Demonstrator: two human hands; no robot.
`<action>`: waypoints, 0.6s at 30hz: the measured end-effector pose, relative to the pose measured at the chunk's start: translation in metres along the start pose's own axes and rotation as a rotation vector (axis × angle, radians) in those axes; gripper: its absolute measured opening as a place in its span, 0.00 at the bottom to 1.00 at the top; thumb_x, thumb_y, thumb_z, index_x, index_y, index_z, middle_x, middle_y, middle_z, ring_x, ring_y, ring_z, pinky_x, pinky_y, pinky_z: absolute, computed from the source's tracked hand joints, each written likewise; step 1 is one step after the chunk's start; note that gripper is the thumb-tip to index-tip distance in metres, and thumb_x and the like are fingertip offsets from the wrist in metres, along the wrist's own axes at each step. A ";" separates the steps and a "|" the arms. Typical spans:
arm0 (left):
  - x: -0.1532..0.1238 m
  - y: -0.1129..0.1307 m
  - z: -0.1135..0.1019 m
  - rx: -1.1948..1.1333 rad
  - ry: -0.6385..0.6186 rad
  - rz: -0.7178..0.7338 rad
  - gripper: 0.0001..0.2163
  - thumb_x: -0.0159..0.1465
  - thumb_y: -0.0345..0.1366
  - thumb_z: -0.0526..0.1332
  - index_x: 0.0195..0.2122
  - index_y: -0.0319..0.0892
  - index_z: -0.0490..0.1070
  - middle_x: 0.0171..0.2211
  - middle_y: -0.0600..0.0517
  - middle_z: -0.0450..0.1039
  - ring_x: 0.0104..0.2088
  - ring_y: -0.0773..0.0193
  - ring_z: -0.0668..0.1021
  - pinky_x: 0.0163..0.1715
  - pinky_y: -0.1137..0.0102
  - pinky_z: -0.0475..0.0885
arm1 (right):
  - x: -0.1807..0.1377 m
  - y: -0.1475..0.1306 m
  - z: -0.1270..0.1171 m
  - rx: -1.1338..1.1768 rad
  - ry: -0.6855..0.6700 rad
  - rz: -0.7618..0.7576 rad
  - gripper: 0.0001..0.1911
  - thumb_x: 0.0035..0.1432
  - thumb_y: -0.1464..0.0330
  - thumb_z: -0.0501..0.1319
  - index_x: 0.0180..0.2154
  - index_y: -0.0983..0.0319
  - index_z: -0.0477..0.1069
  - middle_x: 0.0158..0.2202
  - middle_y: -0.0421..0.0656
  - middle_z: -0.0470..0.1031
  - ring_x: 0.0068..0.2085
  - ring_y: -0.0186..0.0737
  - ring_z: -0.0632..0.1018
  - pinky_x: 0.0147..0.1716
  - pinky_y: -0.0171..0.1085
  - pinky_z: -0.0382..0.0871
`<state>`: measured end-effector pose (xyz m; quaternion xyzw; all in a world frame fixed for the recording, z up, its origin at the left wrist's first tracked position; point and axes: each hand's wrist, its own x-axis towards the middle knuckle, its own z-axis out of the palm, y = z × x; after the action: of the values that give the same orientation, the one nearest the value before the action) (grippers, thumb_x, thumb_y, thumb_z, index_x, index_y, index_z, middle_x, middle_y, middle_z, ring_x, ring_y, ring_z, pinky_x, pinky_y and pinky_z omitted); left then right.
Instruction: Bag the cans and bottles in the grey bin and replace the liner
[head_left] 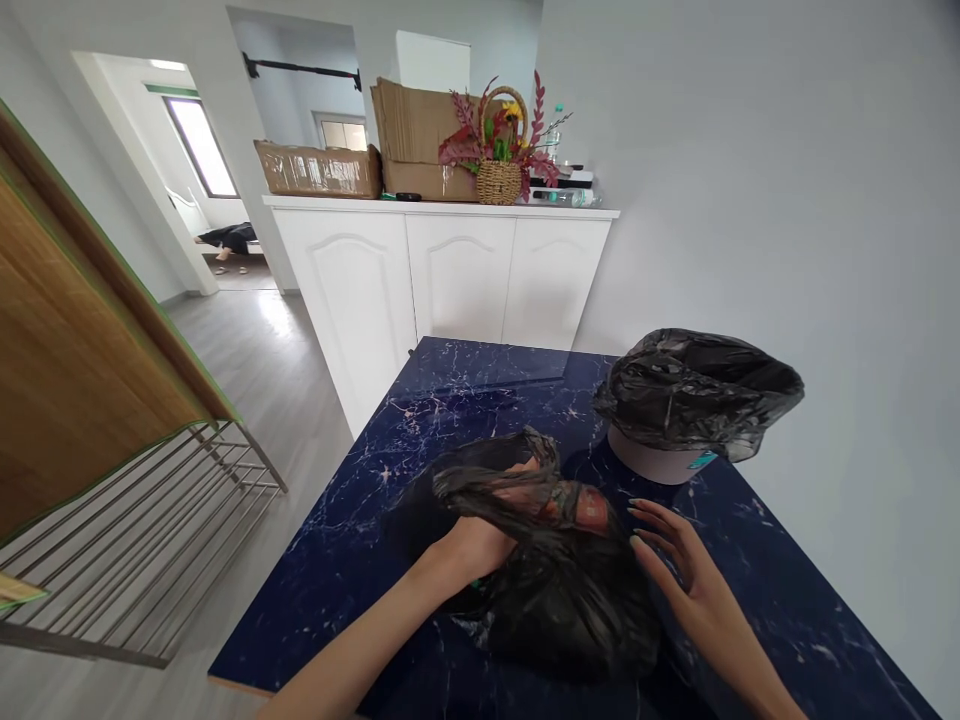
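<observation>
A filled black plastic bag (577, 610) sits on the dark blue marbled table, its thin upper part bunched up. My left hand (484, 545) is closed on the gathered plastic, and folds of the bag cover most of its fingers. Something with an orange-red label (591, 508) shows at the bag's top, partly under the film; its kind I cannot make out. Just right of the bag, my right hand (679, 570) is held open with its fingers apart and nothing in it. Behind it stands a pale bin (652, 460) lined with another black bag (690, 390).
The blue table (420, 400) meets a white cabinet (465, 270) at its far end. Cardboard boxes (322, 170), a flower basket (499, 180) and plastic bottles (574, 197) stand on the cabinet. A metal-barred rack (150, 540) with a wooden board (82, 330) is at left.
</observation>
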<state>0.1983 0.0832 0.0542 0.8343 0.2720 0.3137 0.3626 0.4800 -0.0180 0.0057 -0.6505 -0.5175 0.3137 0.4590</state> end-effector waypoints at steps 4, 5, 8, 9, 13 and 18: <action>-0.025 0.013 -0.026 0.071 0.042 -0.112 0.33 0.74 0.43 0.61 0.78 0.54 0.51 0.70 0.46 0.69 0.67 0.49 0.75 0.66 0.54 0.72 | -0.001 0.005 0.015 0.005 -0.004 0.034 0.36 0.64 0.42 0.62 0.65 0.52 0.66 0.68 0.50 0.68 0.64 0.59 0.75 0.60 0.54 0.75; -0.034 0.015 -0.032 0.128 0.075 -0.142 0.35 0.73 0.44 0.62 0.78 0.54 0.50 0.69 0.45 0.70 0.66 0.48 0.76 0.65 0.55 0.73 | -0.002 0.008 0.018 0.002 -0.009 0.053 0.36 0.64 0.41 0.62 0.65 0.52 0.66 0.68 0.50 0.68 0.64 0.59 0.75 0.60 0.55 0.75; -0.070 0.022 -0.052 0.283 0.170 -0.182 0.40 0.68 0.45 0.67 0.77 0.57 0.49 0.64 0.45 0.76 0.61 0.46 0.81 0.60 0.58 0.77 | -0.007 0.018 0.026 -0.004 -0.009 0.095 0.37 0.63 0.40 0.62 0.65 0.52 0.67 0.68 0.50 0.69 0.64 0.60 0.75 0.58 0.55 0.77; -0.083 0.026 -0.060 0.305 0.189 -0.192 0.41 0.67 0.45 0.69 0.77 0.58 0.48 0.63 0.46 0.77 0.59 0.47 0.82 0.59 0.59 0.78 | -0.008 0.021 0.028 -0.005 -0.004 0.107 0.37 0.62 0.39 0.61 0.64 0.53 0.68 0.67 0.50 0.70 0.64 0.61 0.76 0.58 0.55 0.77; -0.131 0.049 -0.102 0.422 0.401 -0.233 0.33 0.63 0.46 0.72 0.68 0.56 0.62 0.56 0.48 0.81 0.50 0.50 0.86 0.49 0.62 0.84 | -0.014 0.032 0.033 -0.033 0.045 0.151 0.36 0.62 0.39 0.60 0.61 0.55 0.73 0.62 0.51 0.77 0.59 0.61 0.80 0.52 0.53 0.82; -0.143 0.049 -0.154 0.497 0.831 -0.315 0.27 0.60 0.49 0.72 0.57 0.48 0.67 0.53 0.46 0.79 0.50 0.49 0.84 0.41 0.62 0.84 | -0.021 0.046 0.035 -0.032 0.113 0.098 0.31 0.64 0.43 0.61 0.58 0.55 0.75 0.54 0.49 0.81 0.52 0.60 0.83 0.42 0.51 0.85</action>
<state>0.0045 0.0236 0.1283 0.6492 0.5820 0.4864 0.0571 0.4609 -0.0307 -0.0522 -0.6989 -0.4633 0.2904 0.4610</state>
